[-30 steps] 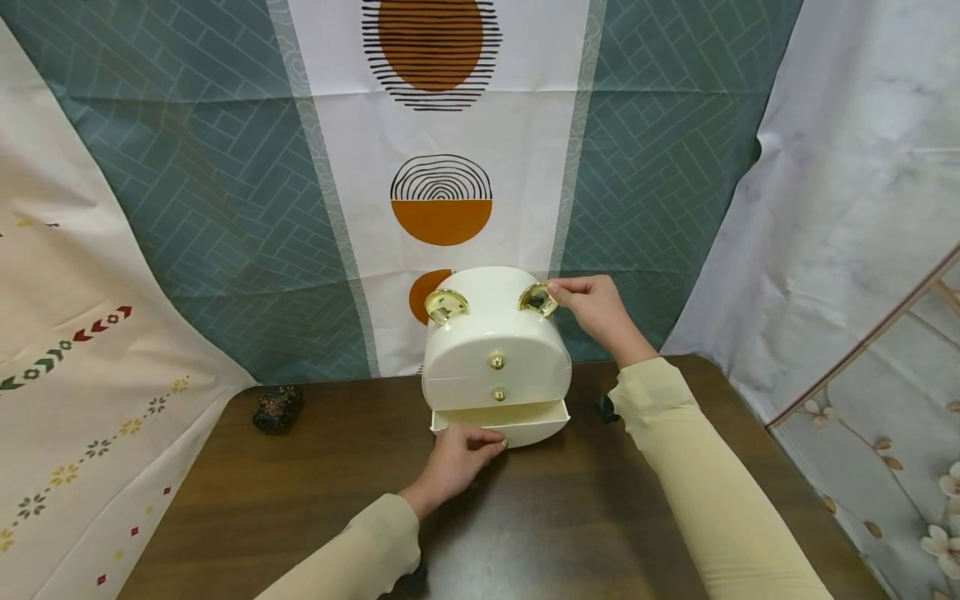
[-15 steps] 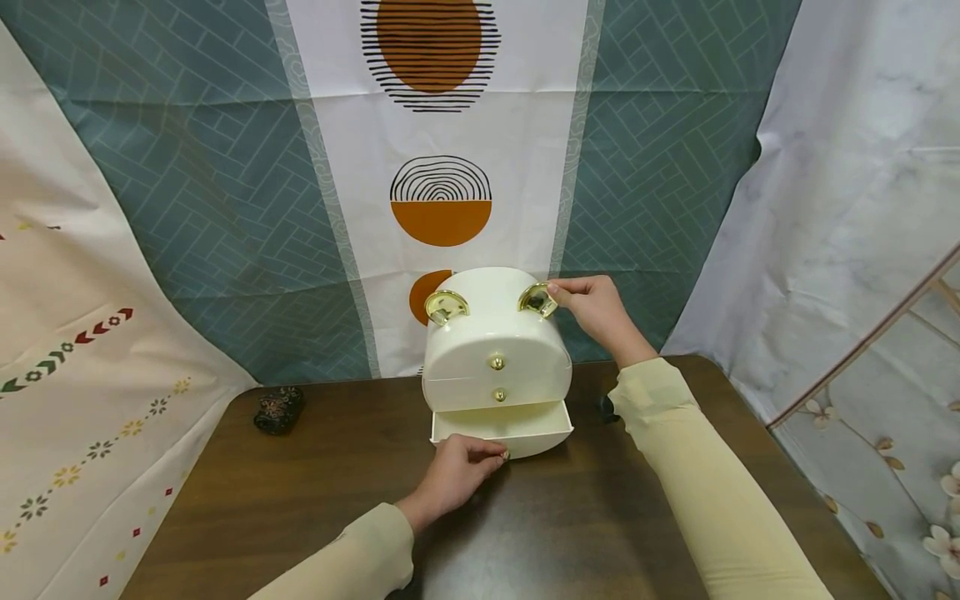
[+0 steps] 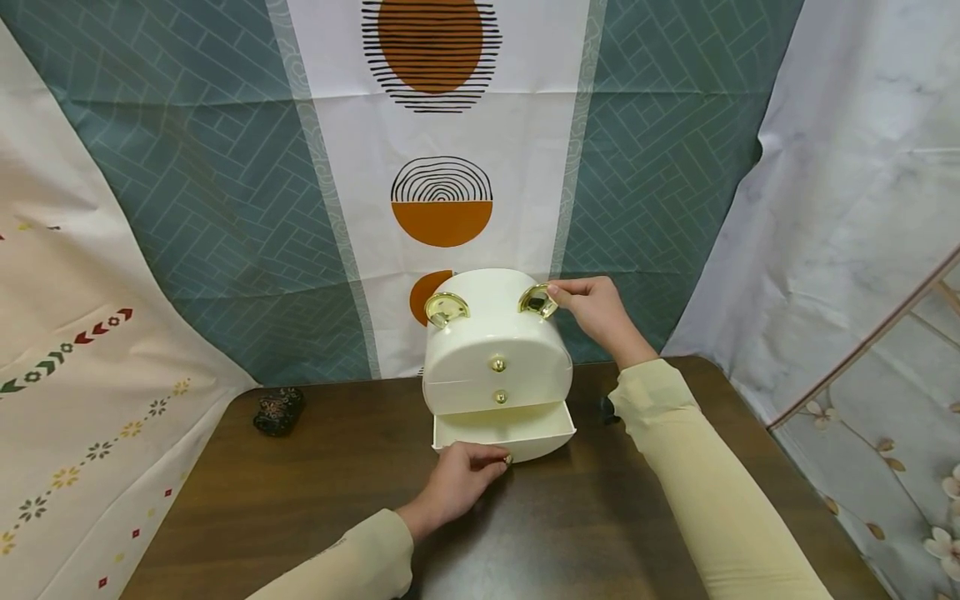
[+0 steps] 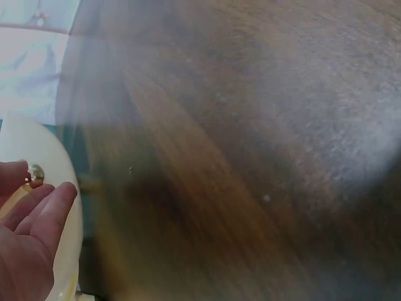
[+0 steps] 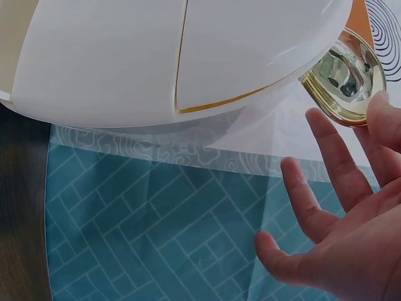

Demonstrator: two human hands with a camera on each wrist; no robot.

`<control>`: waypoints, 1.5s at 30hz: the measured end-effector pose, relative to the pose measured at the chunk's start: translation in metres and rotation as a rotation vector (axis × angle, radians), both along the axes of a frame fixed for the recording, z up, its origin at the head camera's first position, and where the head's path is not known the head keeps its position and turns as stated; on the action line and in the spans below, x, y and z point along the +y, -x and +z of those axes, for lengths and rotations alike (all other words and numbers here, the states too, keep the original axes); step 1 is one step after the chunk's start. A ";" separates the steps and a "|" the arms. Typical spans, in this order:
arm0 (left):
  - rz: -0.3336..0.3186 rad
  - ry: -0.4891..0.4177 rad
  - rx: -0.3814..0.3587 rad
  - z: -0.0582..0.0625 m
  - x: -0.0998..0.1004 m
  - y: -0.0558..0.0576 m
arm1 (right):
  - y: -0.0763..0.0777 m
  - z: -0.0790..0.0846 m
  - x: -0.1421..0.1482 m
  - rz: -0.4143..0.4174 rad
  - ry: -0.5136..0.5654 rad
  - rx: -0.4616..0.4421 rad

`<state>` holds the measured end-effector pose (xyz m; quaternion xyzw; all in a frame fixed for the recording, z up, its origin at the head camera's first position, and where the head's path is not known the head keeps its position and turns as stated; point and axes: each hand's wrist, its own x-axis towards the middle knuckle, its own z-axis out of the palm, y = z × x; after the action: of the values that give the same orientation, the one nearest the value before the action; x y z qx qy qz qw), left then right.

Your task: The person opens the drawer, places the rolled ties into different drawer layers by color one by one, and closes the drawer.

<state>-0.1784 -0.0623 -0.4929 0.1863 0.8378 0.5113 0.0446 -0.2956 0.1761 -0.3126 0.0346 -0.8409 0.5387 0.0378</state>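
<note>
A glossy white, rounded drawer box (image 3: 491, 375) with two gold ear-shaped pieces on top stands at the table's back edge. Its bottom drawer (image 3: 517, 423) is pulled out, and its bare inside shows in the head view. My left hand (image 3: 454, 485) pinches the small gold knob (image 4: 36, 174) on that drawer's front. Up at the box's right side, my right hand (image 3: 597, 310) holds the right gold ear (image 5: 344, 78) between thumb and fingers, the other fingers spread. The left gold ear (image 3: 447, 309) is untouched. Two more gold knobs sit on the closed front above the drawer.
A dark patterned object (image 3: 278, 411) lies at the left back of the brown wooden table (image 3: 337, 475). Partly behind the right sleeve is a small black thing (image 3: 608, 409). Patterned cloths hang behind and on both sides.
The bottom drawer has slid further out toward me, with my left hand moving along on its knob. My right hand has stayed on the gold ear.
</note>
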 end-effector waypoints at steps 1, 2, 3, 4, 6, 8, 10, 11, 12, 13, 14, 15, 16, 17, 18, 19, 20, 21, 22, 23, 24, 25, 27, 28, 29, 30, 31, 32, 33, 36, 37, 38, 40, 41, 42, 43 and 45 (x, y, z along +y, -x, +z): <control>-0.004 -0.005 0.005 -0.001 0.001 0.000 | 0.000 0.000 0.000 -0.002 0.000 0.001; -0.005 -0.009 0.010 -0.002 0.001 0.000 | 0.000 0.000 0.000 -0.002 0.001 0.000; -0.003 -0.015 0.012 -0.003 0.002 0.001 | 0.000 0.001 0.000 -0.002 0.000 -0.001; -0.001 -0.019 0.016 -0.005 0.002 0.002 | 0.000 0.000 0.000 0.000 -0.002 -0.003; 0.009 -0.047 0.013 -0.007 0.003 0.004 | 0.001 0.000 0.000 -0.002 -0.002 -0.007; 0.018 -0.087 -0.007 -0.008 0.003 0.006 | 0.001 0.000 0.000 -0.003 -0.001 -0.015; 0.018 -0.126 -0.033 -0.008 0.003 0.008 | 0.001 0.000 0.001 0.001 -0.004 -0.020; 0.014 -0.140 -0.045 -0.008 0.003 0.009 | 0.001 -0.001 0.001 0.003 -0.004 -0.021; 0.008 -0.146 -0.055 -0.007 0.003 0.009 | 0.001 -0.001 0.001 0.004 -0.006 -0.020; 0.004 -0.145 -0.061 -0.007 0.003 0.010 | 0.000 0.000 0.001 0.006 -0.006 -0.019; -0.001 -0.139 -0.065 -0.007 0.003 0.010 | 0.000 0.000 0.001 0.009 -0.007 -0.015; -0.007 -0.128 -0.069 -0.006 0.003 0.011 | 0.001 0.000 0.001 0.011 -0.007 -0.010; -0.011 -0.114 -0.073 -0.006 0.003 0.011 | 0.001 0.000 0.001 0.012 -0.007 -0.005; -0.016 -0.102 -0.076 -0.006 0.003 0.011 | 0.001 0.000 0.001 0.013 -0.007 -0.001; -0.019 -0.090 -0.077 -0.006 0.003 0.012 | 0.001 0.001 0.002 0.013 -0.007 0.002; -0.021 -0.076 -0.074 -0.006 0.004 0.013 | 0.001 0.001 0.002 0.014 -0.007 0.003; -0.023 -0.065 -0.069 -0.005 0.004 0.013 | 0.001 0.001 0.002 0.014 -0.006 0.002; -0.024 -0.055 -0.062 -0.005 0.004 0.014 | 0.001 0.001 0.002 0.012 -0.006 0.001; -0.023 -0.045 -0.049 -0.004 0.004 0.014 | 0.001 0.001 0.002 0.011 -0.005 0.000; -0.019 -0.034 -0.032 -0.003 0.004 0.015 | 0.001 0.001 0.002 0.009 -0.005 -0.002; -0.015 -0.024 -0.014 -0.003 0.004 0.015 | 0.001 0.001 0.002 0.008 -0.004 -0.003; -0.009 -0.016 -0.001 -0.002 0.004 0.015 | 0.001 0.001 0.002 0.007 -0.003 -0.005; 0.002 -0.005 0.021 -0.002 0.003 0.015 | 0.001 0.001 0.002 0.008 -0.003 -0.008; 0.007 0.003 0.027 -0.002 0.003 0.014 | 0.001 0.001 0.002 0.009 -0.003 -0.010; 0.008 0.004 0.028 -0.002 0.003 0.014 | 0.001 0.001 0.002 0.010 -0.003 -0.012; 0.006 0.002 0.026 -0.003 0.004 0.013 | 0.000 0.001 0.002 0.010 -0.003 -0.012; 0.006 0.002 0.022 -0.003 0.003 0.012 | 0.000 0.001 0.002 0.009 -0.002 -0.013; 0.007 0.004 0.023 -0.003 0.003 0.010 | 0.000 0.001 0.002 0.010 -0.002 -0.014; 0.007 0.006 0.021 -0.003 0.003 0.009 | 0.000 0.002 0.001 0.010 -0.002 -0.013; 0.009 0.016 0.025 -0.002 0.004 0.003 | 0.001 0.002 0.001 0.010 -0.001 -0.008; 0.010 0.021 0.026 -0.001 0.004 0.001 | 0.001 0.002 0.001 0.013 -0.001 -0.009; 0.010 0.025 0.024 -0.001 0.004 -0.001 | 0.001 0.002 0.001 0.015 -0.001 -0.008; 0.007 0.023 0.016 -0.002 0.004 -0.005 | 0.001 0.001 0.001 0.019 -0.001 -0.011; 0.005 0.020 0.007 -0.002 0.004 -0.007 | 0.001 0.001 0.001 0.020 -0.002 -0.012; 0.000 0.015 -0.001 -0.002 0.004 -0.009 | 0.001 0.001 0.001 0.020 -0.002 -0.014; -0.003 0.013 -0.011 -0.002 0.004 -0.010 | 0.001 0.000 0.001 0.018 -0.004 -0.015; -0.014 -0.001 -0.026 -0.003 0.004 -0.014 | 0.001 -0.001 0.001 0.016 -0.006 -0.019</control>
<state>-0.1648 -0.0582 -0.4954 0.1853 0.8357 0.5136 0.0591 -0.2966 0.1773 -0.3133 0.0365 -0.8425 0.5368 0.0254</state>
